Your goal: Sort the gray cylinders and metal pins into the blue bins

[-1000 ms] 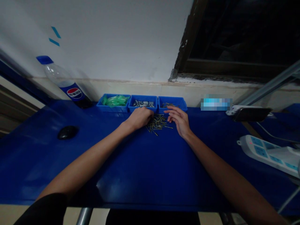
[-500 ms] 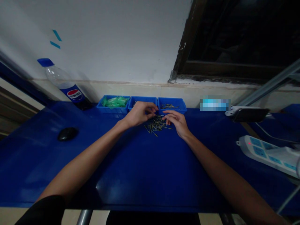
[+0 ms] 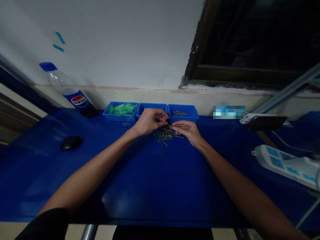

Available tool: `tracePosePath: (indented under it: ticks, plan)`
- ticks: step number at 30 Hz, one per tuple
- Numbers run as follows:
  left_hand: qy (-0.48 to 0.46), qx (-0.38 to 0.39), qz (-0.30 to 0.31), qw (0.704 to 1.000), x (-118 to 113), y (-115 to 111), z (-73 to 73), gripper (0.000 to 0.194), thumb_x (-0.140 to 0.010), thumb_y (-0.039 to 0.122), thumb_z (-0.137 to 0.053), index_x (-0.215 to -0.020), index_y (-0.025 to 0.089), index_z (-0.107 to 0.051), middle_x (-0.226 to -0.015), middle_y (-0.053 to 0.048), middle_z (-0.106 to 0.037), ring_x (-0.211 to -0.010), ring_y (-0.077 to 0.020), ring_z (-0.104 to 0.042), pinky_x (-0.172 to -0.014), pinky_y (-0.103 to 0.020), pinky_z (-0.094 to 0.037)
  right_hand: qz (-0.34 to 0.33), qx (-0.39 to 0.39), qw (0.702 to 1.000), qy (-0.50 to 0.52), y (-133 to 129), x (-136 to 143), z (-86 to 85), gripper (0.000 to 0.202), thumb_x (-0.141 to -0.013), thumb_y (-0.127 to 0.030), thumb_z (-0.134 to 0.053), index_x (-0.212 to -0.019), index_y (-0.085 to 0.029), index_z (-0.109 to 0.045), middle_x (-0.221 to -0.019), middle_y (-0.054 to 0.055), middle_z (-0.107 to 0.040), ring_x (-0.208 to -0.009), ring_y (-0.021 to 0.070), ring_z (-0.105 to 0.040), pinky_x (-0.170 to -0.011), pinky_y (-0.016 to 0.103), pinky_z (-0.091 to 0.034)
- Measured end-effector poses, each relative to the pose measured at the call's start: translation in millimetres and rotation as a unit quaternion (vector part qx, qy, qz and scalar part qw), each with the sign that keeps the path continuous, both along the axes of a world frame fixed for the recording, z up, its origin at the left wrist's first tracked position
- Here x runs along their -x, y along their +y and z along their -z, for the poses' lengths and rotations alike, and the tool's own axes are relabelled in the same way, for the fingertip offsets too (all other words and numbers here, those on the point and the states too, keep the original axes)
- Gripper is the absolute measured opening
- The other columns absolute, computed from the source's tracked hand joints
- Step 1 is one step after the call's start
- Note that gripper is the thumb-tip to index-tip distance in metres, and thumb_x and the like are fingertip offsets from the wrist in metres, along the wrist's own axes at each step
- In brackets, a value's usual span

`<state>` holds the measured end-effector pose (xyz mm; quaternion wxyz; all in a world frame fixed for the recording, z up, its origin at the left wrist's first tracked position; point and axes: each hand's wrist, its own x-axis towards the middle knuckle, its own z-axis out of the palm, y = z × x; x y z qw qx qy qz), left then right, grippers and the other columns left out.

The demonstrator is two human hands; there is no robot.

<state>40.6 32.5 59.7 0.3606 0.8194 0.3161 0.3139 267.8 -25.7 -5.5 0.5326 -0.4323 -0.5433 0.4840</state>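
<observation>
On the blue surface (image 3: 150, 186), three blue bins (image 3: 153, 105) span ten to one o'clock, the left hand (image 3: 149, 121) at ten and right hand (image 3: 189, 132) at three, fingers curled, whether grasping anything I cannot tell, beside the central metal-pin pile (image 3: 165, 135).

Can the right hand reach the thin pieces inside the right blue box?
Probably yes: the right hand is close in front of the right blue box, and nothing covers the thin pieces inside.

Pale wall (image 3: 125, 43), probably a dark window (image 3: 257, 36)
</observation>
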Motion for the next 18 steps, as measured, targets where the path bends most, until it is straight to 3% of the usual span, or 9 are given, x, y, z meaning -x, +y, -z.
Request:
tracePosePath:
  ticks: [9, 13, 15, 18]
  plan:
    - [-0.016, 0.009, -0.013, 1.000, -3.3, -1.1, 4.9, 0.022, -0.080, 0.026, -0.076, -0.097, 0.012, -0.075, -0.103, -0.012, -0.080, -0.080, -0.0183, -0.078, -0.071, -0.027, -0.062, -0.038, 0.012, 0.999, -0.004, -0.2, -1.2, 1.9, 0.026, -0.067, -0.036, -0.094, -0.089, -0.025, -0.086, -0.087, 0.005, -0.083, -0.070, 0.0173, -0.072, -0.068, 0.033, -0.058]
    - [0.050, -0.054, -0.023, 0.997, -0.2, 0.8, 2.6, 0.020, -0.088, 0.024, -0.067, -0.102, 0.013, -0.075, -0.102, -0.011, -0.080, -0.085, -0.0188, -0.077, -0.078, -0.029, -0.060, 0.009, -0.002, 1.000, 0.000, 1.3, -0.2, 4.4, 0.023, -0.069, -0.038, -0.093, -0.086, -0.025, -0.085, -0.078, 0.004, -0.081, -0.066, 0.0183, -0.071, -0.068, 0.036, -0.059]
    - [0.111, -0.096, -0.019, 0.989, 4.3, 3.8, 1.2, 0.019, -0.090, 0.021, -0.064, -0.102, 0.013, -0.076, -0.097, -0.010, -0.080, -0.085, -0.0193, -0.076, -0.079, -0.031, -0.058, 0.059, -0.022, 0.998, 0.020, 2.1, 0.6, 4.7, 0.023, -0.072, -0.037, -0.090, -0.092, -0.026, -0.084, -0.086, 0.005, -0.082, -0.069, 0.0189, -0.072, -0.069, 0.037, -0.059]
    - [0.212, -0.124, 0.039, 0.969, 9.9, 8.1, 1.0, 0.021, -0.086, 0.016, -0.065, -0.103, 0.014, -0.078, -0.093, -0.010, -0.081, -0.084, -0.0203, -0.075, -0.079, -0.032, -0.056, 0.100, -0.046, 0.993, 0.033, 2.5, 1.1, 3.4, 0.040, -0.076, -0.036, -0.087, -0.116, -0.030, -0.080, -0.119, 0.007, -0.080, -0.082, 0.0216, -0.074, -0.072, 0.039, -0.060]
